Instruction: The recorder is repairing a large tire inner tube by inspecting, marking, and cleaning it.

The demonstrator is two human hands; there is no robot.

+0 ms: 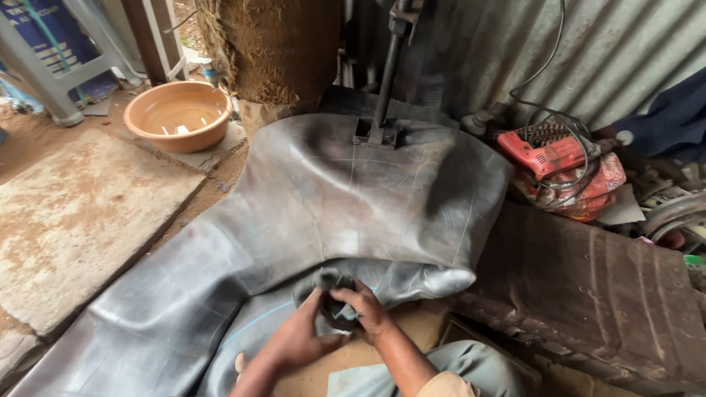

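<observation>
A large flattened black rubber inner tube (353,198) drapes across the floor, pinned at its far end under a metal screw clamp (379,129). At the tube's near edge both my hands meet on a bunched fold of the rubber (334,283). My left hand (298,334) grips the fold from the left. My right hand (364,309) pinches it from the right, fingers curled over the dark rubber. My knees in grey trousers (441,371) show at the bottom.
An orange plastic basin (178,114) with water stands far left on a concrete slab (81,213). A red power drill (548,151) with cables lies at the right. A rusty metal sheet (596,287) lies near right. Corrugated metal wall (610,51) behind.
</observation>
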